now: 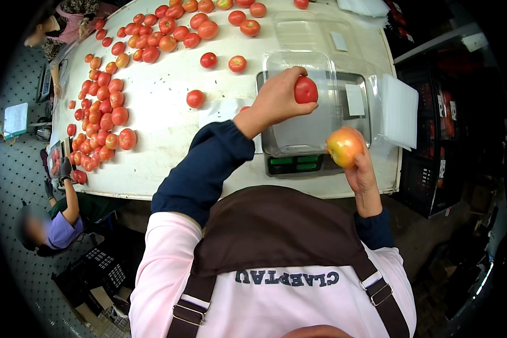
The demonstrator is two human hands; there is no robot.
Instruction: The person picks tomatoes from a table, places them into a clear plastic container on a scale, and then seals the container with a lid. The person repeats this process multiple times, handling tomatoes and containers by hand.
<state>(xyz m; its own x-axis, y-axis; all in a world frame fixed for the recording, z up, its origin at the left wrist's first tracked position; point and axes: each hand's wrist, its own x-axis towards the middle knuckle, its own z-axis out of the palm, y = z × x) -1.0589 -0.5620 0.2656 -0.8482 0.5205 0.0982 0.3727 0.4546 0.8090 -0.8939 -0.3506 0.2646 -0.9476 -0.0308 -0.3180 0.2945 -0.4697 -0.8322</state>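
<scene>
My left hand grips a red tomato above an open clear plastic clamshell container. That container rests on the metal pan of a digital scale, whose display glows green. Off the scale's right front corner, my right hand holds a larger yellow-orange tomato. A small white label shows through the plastic at the right. Part of another tomato peeks out behind my left wrist.
Many loose tomatoes cover the left and far parts of the white table. White foam sheets are stacked at the right edge. Black crates stand beyond it. A co-worker's gloved hand is at the left edge; another person stands farther back.
</scene>
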